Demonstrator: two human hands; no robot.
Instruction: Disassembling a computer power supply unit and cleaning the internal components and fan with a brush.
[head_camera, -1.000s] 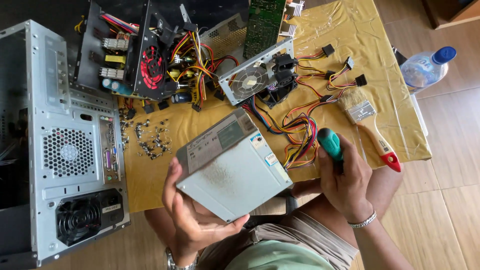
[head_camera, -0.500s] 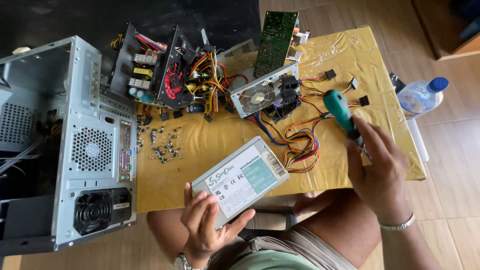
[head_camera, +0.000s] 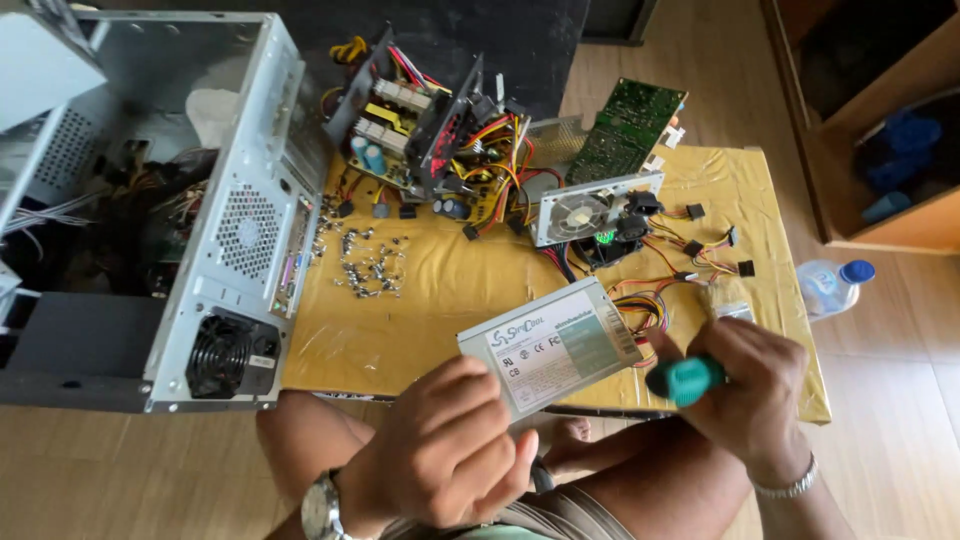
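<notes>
A grey metal power supply box (head_camera: 553, 345) with a label on top rests near the front edge of the low table with a yellow cloth (head_camera: 430, 290). My left hand (head_camera: 440, 455) grips its near left corner. My right hand (head_camera: 750, 385) is closed around the teal handle of a screwdriver (head_camera: 685, 380), held just right of the box. A bundle of coloured cables (head_camera: 650, 300) runs out from behind the box.
An open computer case (head_camera: 190, 210) stands at the left. Dismantled power supply boards (head_camera: 430, 130), a fan unit (head_camera: 590, 212), a green circuit board (head_camera: 630, 125) and several loose screws (head_camera: 365, 262) lie on the cloth. A plastic bottle (head_camera: 830, 285) lies on the floor at right.
The view swung left and closer. My left hand shifted onto the box's near corner. My right hand brought the screwdriver down from above the cables to beside the box.
</notes>
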